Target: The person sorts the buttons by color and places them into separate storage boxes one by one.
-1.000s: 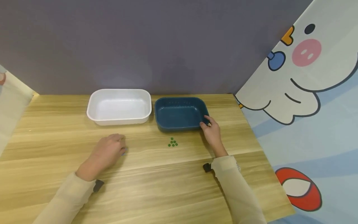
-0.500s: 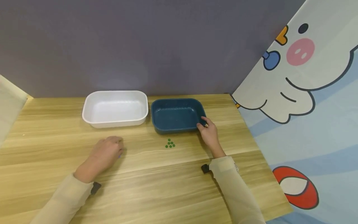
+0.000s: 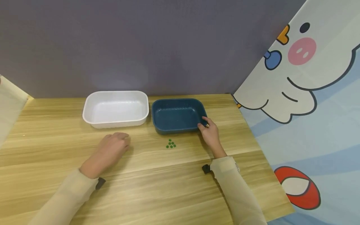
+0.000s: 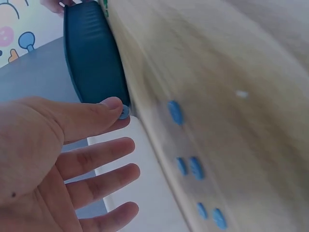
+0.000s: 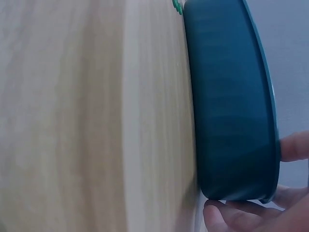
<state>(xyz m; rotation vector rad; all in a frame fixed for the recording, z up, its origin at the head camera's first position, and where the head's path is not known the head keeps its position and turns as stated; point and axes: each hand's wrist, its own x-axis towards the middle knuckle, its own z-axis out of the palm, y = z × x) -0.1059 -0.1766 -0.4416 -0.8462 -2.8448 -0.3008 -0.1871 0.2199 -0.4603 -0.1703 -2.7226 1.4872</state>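
Note:
My left hand [image 3: 108,153] is over the table in front of the white tray. In the left wrist view, its thumb and index finger pinch a small round blue button [image 4: 124,112], while the other fingers are extended. Several more blue buttons [image 4: 195,167] lie on the wood below; the hand hides them in the head view. My right hand [image 3: 210,132] holds the near right corner of the dark blue tray [image 3: 179,128], thumb and fingers around its rim and wall. Several green buttons [image 3: 171,144] form a small triangle in front of that tray.
The white tray [image 3: 116,124] stands just left of the dark blue one, with a narrow gap. Behind both rises a grey panel [image 3: 157,47]. A printed cartoon sheet [image 3: 281,134] borders the wooden table [image 3: 168,187] on the right.
My left hand has shifted slightly to the right and up over the last half second, and the blue spot near its fingertips is now hidden. The right hand keeps its hold on the tray.

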